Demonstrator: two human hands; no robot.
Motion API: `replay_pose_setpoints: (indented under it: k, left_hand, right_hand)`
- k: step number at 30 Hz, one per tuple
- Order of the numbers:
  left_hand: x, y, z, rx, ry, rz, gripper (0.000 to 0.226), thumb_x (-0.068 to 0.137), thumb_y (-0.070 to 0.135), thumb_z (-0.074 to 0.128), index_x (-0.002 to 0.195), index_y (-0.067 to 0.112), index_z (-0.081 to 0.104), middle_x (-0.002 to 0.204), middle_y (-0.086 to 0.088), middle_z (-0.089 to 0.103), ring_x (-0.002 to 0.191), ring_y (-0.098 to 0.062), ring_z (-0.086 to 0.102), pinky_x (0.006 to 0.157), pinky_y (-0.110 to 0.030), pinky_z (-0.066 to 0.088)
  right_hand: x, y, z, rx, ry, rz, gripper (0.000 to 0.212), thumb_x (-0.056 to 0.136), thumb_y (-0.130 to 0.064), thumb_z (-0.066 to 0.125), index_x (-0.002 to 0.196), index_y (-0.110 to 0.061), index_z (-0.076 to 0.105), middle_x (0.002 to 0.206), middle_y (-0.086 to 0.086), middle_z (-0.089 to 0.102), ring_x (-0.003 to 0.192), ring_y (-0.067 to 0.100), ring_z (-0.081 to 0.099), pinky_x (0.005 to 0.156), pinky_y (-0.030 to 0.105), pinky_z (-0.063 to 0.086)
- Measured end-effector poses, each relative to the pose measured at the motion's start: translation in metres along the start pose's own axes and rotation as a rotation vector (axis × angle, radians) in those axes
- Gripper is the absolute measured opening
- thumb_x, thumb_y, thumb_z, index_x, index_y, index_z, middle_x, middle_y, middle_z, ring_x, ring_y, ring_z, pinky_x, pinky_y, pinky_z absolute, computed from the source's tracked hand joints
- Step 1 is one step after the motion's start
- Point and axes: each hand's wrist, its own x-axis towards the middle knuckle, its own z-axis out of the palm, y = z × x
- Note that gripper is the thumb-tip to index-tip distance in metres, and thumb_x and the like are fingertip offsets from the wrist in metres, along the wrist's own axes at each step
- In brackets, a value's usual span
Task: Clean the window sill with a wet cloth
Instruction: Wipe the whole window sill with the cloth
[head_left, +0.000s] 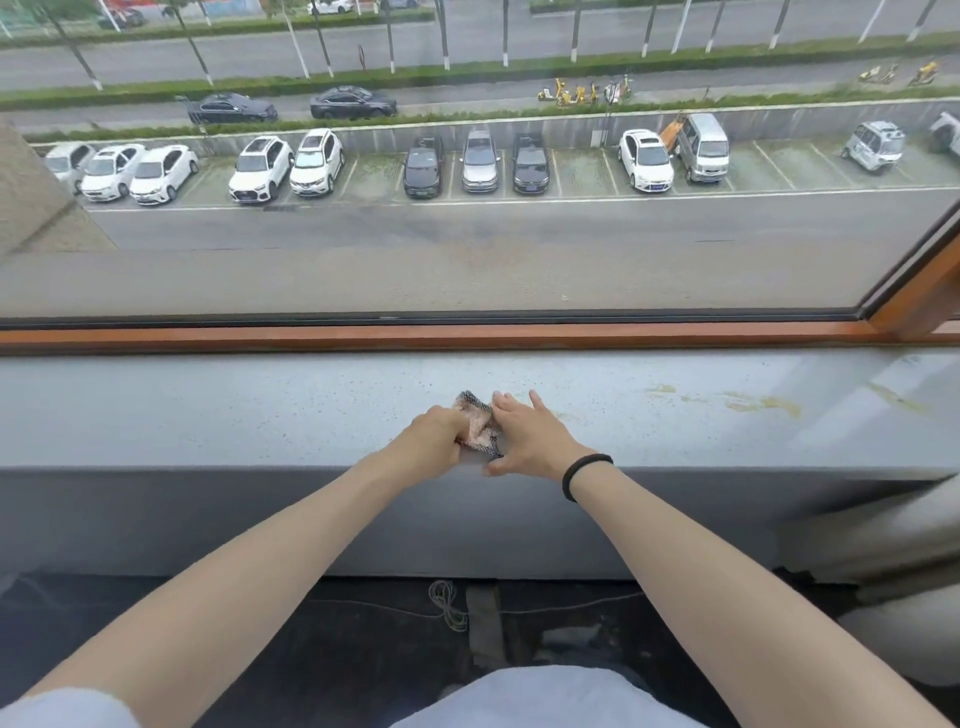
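A small pinkish cloth (478, 427) with a dark checked edge lies crumpled on the grey speckled window sill (260, 410), near its front edge at the middle. My left hand (434, 434) grips the cloth's left side with curled fingers. My right hand (524, 434) lies on the cloth's right side with its fingers spread and fairly straight, thumb at the sill's front edge. Yellowish dirt stains (748, 401) mark the sill to the right of my hands.
An orange-brown wooden window frame (467, 335) runs along the back of the sill, with glass above it looking onto a car park. A frame post (924, 291) rises at the right. Below the sill are a dark floor, a coiled cable (447, 605) and a pale curved object (893, 551) at the right.
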Motion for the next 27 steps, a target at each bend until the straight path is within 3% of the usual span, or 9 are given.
replay_pose_setpoints:
  k: [3,8,14,19,23,27]
  left_hand:
    - [-0.005,-0.008,0.007,-0.021,0.001,0.048,0.014,0.07,-0.009,0.045,0.065,0.003,0.051,0.066,-0.007,0.049,0.063,-0.025,0.044,0.058,-0.032,0.033]
    - [0.024,0.009,-0.004,-0.019,0.074,-0.026,0.023,0.072,-0.009,0.042,0.065,0.012,0.048,0.071,-0.009,0.051,0.068,-0.028,0.047,0.06,-0.033,0.034]
    - [-0.012,-0.01,0.008,-0.034,-0.015,0.14,0.008,0.075,-0.006,0.05,0.069,-0.002,0.054,0.074,-0.012,0.058,0.069,-0.031,0.053,0.064,-0.041,0.043]
    - [0.023,0.008,-0.001,-0.045,0.062,0.024,0.025,0.073,-0.008,0.044,0.082,0.004,0.065,0.087,-0.01,0.065,0.081,-0.03,0.057,0.069,-0.034,0.043]
    - [-0.008,0.001,0.0,-0.066,-0.028,0.14,0.016,0.072,-0.009,0.049,0.065,0.006,0.051,0.075,-0.005,0.055,0.07,-0.026,0.05,0.065,-0.038,0.041]
    - [0.002,0.002,-0.004,-0.107,0.049,0.129,0.018,0.072,-0.009,0.044,0.073,0.003,0.057,0.083,-0.009,0.062,0.073,-0.026,0.052,0.067,-0.037,0.044]
  right_hand:
    - [0.0,-0.002,0.005,-0.012,-0.002,-0.003,0.089,0.074,-0.055,0.069,0.139,-0.004,0.035,0.155,0.008,0.021,0.145,0.018,0.017,0.117,0.044,-0.004]
    - [-0.001,0.004,0.001,0.006,0.011,0.008,0.095,0.073,-0.055,0.07,0.143,-0.004,0.031,0.157,0.008,0.019,0.145,0.016,0.015,0.117,0.042,-0.007]
    - [0.001,0.001,-0.001,0.017,0.024,0.009,0.087,0.073,-0.053,0.071,0.138,-0.006,0.038,0.155,0.007,0.022,0.144,0.018,0.019,0.117,0.043,-0.005]
    - [-0.001,0.003,-0.003,0.026,0.015,0.021,0.091,0.074,-0.053,0.07,0.144,-0.008,0.035,0.156,0.006,0.022,0.144,0.014,0.017,0.117,0.04,-0.008]
    - [0.0,0.0,-0.012,0.045,0.028,0.009,0.085,0.072,-0.05,0.073,0.137,-0.007,0.04,0.149,0.008,0.032,0.139,0.017,0.027,0.118,0.041,-0.003]
    - [0.001,0.0,-0.015,0.047,0.014,0.015,0.092,0.073,-0.052,0.072,0.143,-0.008,0.034,0.154,0.008,0.026,0.143,0.016,0.02,0.118,0.041,-0.006]
